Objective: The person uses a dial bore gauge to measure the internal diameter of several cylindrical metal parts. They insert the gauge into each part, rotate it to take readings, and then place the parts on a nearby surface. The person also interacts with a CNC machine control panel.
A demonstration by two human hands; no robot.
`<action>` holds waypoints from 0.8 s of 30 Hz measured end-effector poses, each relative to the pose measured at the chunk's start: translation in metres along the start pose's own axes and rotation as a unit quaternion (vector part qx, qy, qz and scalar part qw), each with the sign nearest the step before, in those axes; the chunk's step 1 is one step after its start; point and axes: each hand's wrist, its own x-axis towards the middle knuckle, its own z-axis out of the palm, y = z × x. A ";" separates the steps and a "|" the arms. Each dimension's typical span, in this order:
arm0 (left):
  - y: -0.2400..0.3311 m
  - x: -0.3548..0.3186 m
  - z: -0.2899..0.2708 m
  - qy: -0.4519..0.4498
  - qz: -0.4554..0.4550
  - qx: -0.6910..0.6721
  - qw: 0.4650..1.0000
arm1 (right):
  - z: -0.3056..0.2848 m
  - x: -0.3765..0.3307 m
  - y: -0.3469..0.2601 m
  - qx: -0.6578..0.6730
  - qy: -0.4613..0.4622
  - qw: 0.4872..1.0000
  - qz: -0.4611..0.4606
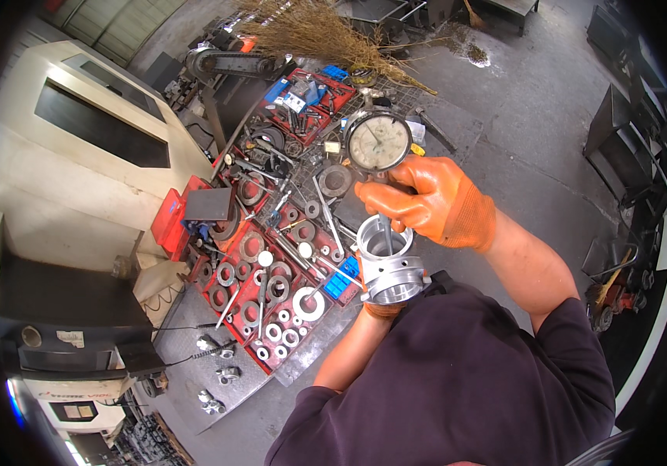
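My right hand (434, 202), in an orange glove, grips the stem of a dial bore gauge (378, 142) whose round white face points up at me. The gauge's thin rod runs down into the open bore of a shiny metal cylindrical part (388, 268). My left hand (382, 309), also in an orange glove, holds that part from underneath and is mostly hidden behind it. Both hands are raised above the workbench, close to my chest.
A bench (209, 380) at the left carries red trays (271, 295) packed with metal rings, gauges and tools. A cream machine housing (77, 155) stands further left. A straw broom (310, 35) lies at the top. Grey concrete floor (535, 140) spreads right, with dark racks at the edge.
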 end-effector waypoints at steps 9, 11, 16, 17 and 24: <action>0.005 0.002 0.023 0.055 -0.037 -0.038 0.997 | -0.002 0.000 -0.001 -0.041 0.002 0.999 -0.018; 0.003 0.003 0.019 0.011 -0.043 -0.257 0.965 | -0.002 0.001 -0.001 -0.047 0.005 0.999 -0.023; 0.000 0.003 0.009 -0.008 -0.043 -0.232 0.972 | 0.000 0.000 -0.001 -0.025 0.007 1.000 -0.016; 0.000 0.003 0.009 -0.012 -0.040 -0.222 0.974 | -0.001 0.000 -0.002 -0.028 0.003 1.000 -0.014; 0.000 0.004 0.006 0.000 -0.040 -0.206 0.978 | -0.001 -0.001 -0.001 0.009 0.002 1.000 0.005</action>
